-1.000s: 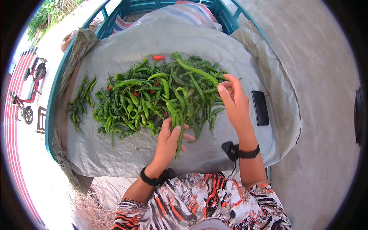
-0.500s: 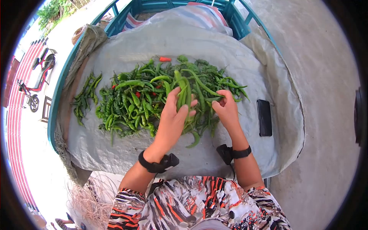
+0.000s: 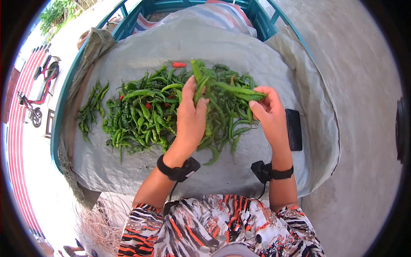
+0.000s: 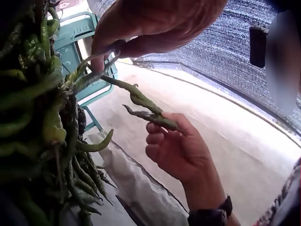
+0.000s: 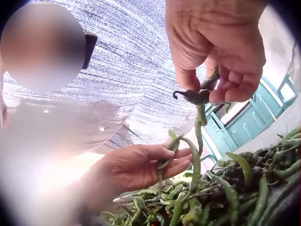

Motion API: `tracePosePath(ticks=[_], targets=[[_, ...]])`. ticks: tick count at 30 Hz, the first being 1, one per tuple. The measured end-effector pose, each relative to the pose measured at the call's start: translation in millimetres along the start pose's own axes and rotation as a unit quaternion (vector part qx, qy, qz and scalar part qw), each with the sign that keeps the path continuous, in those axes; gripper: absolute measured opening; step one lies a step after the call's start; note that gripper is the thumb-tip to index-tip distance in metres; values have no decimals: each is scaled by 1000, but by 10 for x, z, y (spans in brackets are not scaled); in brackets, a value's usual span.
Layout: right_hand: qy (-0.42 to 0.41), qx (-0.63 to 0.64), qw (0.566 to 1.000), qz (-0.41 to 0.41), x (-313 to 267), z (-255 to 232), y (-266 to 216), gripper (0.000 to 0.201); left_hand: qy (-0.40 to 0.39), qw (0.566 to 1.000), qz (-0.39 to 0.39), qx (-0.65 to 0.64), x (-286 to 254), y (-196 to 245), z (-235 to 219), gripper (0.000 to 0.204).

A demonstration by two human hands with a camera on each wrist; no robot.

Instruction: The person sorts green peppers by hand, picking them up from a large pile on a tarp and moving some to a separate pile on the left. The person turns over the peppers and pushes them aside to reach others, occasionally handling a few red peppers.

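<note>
Above the heap of green peppers, the left hand holds several long green peppers between thumb and fingers. To its right, the right hand pinches the ends of a couple of green peppers that stretch toward the left hand. The left wrist view shows the right hand with thumb and curled fingers round two peppers. In the right wrist view a dark pepper tip sticks out from the right hand, and the left hand is below with peppers across its fingers.
A small separate bunch of peppers lies at the left of the grey sheet. A red pepper lies at the heap's back edge. A black phone is beside the right forearm. The teal cart rail borders the left side.
The right hand went down to the heap's right side, then moved right and now pinches peppers. The left hand rose from the front edge to above the heap, still holding its peppers.
</note>
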State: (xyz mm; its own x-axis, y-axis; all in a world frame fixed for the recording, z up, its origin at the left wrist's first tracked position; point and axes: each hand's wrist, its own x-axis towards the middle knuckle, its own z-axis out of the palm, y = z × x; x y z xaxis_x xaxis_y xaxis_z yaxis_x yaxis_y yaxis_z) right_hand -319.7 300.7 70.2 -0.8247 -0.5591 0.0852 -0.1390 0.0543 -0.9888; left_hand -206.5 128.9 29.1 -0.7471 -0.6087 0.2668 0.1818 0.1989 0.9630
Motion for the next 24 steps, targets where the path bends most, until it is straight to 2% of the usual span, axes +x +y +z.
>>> tracePosePath(ticks=[3, 6, 8, 9, 10, 12, 13, 15, 16, 19, 22, 24], targets=[[16, -20, 1000, -13, 133, 64, 54, 36, 34, 999, -26, -18, -38, 84, -51, 54], [115, -202, 966, -117, 185, 181, 238, 44, 7, 999, -36, 19, -108, 118, -122, 47], [22, -149, 985, -78, 121, 189, 288, 44, -29, 998, -52, 20, -181, 153, -129, 42], [-25, -123, 990, -59, 64, 187, 304, 44, -61, 997, -36, 39, -207, 117, -134, 40], [-34, -19, 999, -20, -30, 318, 213, 38, -93, 994, -20, 57, -232, 54, -136, 39], [-70, 28, 996, 50, -107, 388, 124, 35, -130, 987, 11, 91, -270, 41, -110, 33], [-87, 52, 991, 84, -126, 388, 106, 33, -140, 986, -5, 93, -286, 52, -109, 32], [-78, 31, 994, 77, -141, 333, 221, 24, -160, 981, -38, 99, -315, 57, -143, 31], [-72, 12, 994, 79, -149, 272, 254, 22, -167, 979, -24, 114, -322, 32, -165, 29], [-22, 0, 997, 74, -130, 196, 151, 17, -177, 967, -110, 149, -343, 172, -204, 28], [14, 13, 999, 49, 26, 21, 169, 21, -128, 976, -66, 160, -329, 110, -213, 34], [70, 24, 997, 17, 73, 13, 190, 26, -91, 990, -55, 93, -279, 108, -189, 40]])
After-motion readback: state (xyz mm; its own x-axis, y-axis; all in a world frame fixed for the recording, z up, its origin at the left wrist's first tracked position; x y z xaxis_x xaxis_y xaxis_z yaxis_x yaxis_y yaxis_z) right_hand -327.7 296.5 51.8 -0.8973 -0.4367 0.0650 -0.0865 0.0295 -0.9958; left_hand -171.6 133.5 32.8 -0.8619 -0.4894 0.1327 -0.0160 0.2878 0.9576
